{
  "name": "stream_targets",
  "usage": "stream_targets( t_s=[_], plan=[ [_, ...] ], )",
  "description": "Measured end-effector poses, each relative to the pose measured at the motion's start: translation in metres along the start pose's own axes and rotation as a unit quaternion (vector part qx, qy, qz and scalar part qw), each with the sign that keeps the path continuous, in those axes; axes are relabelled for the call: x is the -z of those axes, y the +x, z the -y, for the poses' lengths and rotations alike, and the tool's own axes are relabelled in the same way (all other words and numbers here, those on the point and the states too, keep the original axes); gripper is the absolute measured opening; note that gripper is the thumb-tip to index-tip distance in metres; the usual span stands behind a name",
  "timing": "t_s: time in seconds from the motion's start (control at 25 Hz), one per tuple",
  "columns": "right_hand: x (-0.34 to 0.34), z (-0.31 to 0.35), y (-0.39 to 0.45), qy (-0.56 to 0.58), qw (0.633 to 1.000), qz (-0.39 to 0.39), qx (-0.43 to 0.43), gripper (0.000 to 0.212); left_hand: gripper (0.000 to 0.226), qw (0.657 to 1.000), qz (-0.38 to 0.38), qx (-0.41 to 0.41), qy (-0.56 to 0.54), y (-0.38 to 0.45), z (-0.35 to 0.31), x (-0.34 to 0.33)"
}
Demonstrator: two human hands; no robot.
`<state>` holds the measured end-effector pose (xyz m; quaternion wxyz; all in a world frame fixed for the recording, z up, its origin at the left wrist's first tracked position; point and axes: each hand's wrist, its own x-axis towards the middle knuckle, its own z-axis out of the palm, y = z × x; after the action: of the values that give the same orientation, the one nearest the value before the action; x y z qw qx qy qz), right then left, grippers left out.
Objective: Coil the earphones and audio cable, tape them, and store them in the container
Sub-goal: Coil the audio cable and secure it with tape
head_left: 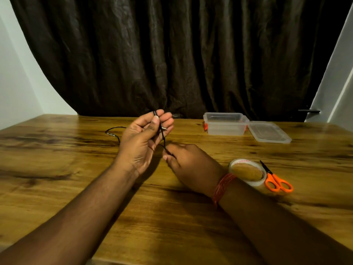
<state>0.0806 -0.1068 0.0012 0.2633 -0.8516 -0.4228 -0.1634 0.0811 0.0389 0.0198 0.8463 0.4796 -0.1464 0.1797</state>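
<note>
Gripping cable (162, 133), both hands (145, 138)

1. Left hand (142, 138) – raised, palm toward the camera, fingers curled, thumb pressed against the fingertips at 12 o'clock.
2. Right hand (188, 165) – lower, at its 4 o'clock, knuckles up, thumb and forefinger pinched together.
3. Both forearms bare.

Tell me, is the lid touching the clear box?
Cannot tell. In the head view the lid lies flat on the table right beside the clear box, but their edges meet too closely to show contact or a gap.
</note>
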Motion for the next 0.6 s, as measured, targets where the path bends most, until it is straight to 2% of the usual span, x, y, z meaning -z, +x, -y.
stream_targets(
  t_s=[0.16, 0.24, 0.32, 0.44, 0.6],
  plan=[
    [0.016, 0.002, 0.0, -0.112, 0.992, -0.052, 0.014, 0.017, 0.019, 0.99, -0.001, 0.015, 0.139, -0.002, 0.013, 0.002],
    [0.026, 0.0, -0.001, -0.127, 0.989, -0.081, 0.006, 0.017, 0.023, 0.971, 0.039, 0.036, 0.231, -0.005, 0.02, 0.004],
    [0.032, -0.005, -0.002, -0.128, 0.988, -0.086, -0.003, 0.018, 0.026, 0.957, 0.078, 0.056, 0.274, -0.009, 0.022, 0.003],
    [0.036, -0.015, 0.001, -0.08, 0.989, -0.121, -0.009, 0.008, 0.024, 0.956, 0.115, 0.079, 0.258, -0.013, 0.018, 0.0],
    [0.037, -0.029, 0.003, -0.03, 0.986, -0.167, -0.008, 0.006, 0.023, 0.956, 0.158, 0.121, 0.214, -0.014, 0.013, 0.002]
  ],
)
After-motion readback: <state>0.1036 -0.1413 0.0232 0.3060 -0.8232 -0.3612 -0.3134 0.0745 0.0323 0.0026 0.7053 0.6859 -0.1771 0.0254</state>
